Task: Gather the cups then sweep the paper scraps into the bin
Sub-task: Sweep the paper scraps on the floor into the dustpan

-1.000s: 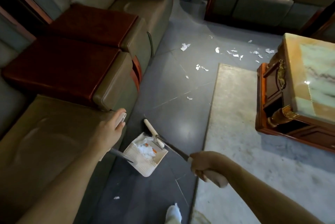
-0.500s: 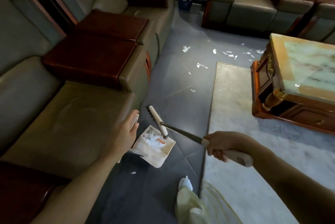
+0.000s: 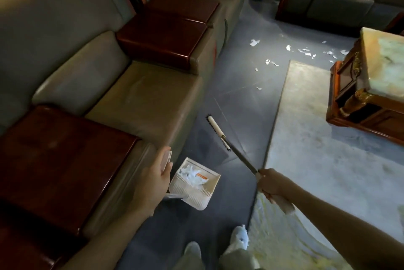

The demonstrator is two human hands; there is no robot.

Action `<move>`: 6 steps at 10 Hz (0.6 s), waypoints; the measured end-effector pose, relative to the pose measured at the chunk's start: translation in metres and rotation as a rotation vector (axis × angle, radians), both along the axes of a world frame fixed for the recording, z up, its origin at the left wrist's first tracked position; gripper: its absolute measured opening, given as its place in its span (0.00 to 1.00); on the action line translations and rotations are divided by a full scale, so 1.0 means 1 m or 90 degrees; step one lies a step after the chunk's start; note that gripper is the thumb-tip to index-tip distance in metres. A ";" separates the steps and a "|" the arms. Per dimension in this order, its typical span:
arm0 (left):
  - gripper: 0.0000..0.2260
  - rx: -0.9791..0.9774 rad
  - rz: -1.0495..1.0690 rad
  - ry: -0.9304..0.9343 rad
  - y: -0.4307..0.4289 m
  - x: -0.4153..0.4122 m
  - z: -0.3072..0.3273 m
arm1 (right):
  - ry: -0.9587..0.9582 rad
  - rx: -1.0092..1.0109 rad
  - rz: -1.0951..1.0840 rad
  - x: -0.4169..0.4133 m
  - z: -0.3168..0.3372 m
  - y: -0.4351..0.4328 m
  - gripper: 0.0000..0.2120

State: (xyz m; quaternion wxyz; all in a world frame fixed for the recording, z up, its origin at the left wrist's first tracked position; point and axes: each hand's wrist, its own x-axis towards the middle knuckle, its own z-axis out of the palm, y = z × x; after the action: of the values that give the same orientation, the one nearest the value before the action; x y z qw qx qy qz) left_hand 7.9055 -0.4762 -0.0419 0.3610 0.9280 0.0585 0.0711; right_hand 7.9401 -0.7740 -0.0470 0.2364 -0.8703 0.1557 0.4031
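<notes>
— Tilting worries me: left grip (image 3: 153, 182) curls round the handle of the white plastic dustpan (image 3: 196, 191), near left; its load could spill.
— Right grip (image 3: 271, 184) clasps the long cream-headed broom (image 3: 216, 130); torn white paper scraps (image 3: 306, 52) lie far ahead, and a hard stroke could scatter them.

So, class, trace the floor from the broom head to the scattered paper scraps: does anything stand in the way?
Nothing visible does. Bare dark floor runs from the broom head to the paper scraps; the sofa lies left of that strip, the rug and wooden table right.
</notes>
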 end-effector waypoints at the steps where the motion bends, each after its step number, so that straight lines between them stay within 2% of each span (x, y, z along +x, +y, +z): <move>1: 0.17 0.097 0.025 -0.020 0.015 -0.032 -0.004 | 0.017 -0.040 0.050 -0.014 -0.016 0.018 0.13; 2: 0.18 0.015 0.041 0.073 0.029 -0.058 -0.023 | 0.035 -0.035 0.076 -0.026 -0.032 0.031 0.19; 3: 0.18 -0.029 0.050 0.138 0.036 -0.065 -0.042 | 0.025 -0.062 0.105 -0.032 -0.044 0.042 0.18; 5: 0.18 0.020 0.030 0.117 0.046 -0.048 -0.049 | 0.020 -0.118 0.213 -0.027 -0.057 0.068 0.20; 6: 0.17 0.067 0.005 0.037 0.047 -0.035 -0.044 | 0.036 -0.119 0.269 -0.029 -0.053 0.081 0.20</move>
State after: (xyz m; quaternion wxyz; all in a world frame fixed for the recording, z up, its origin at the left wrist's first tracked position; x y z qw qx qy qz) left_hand 7.8707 -0.4292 -0.0854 0.3094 0.9472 0.0688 0.0481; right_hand 7.9113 -0.6934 -0.1001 0.0604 -0.8899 0.0135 0.4519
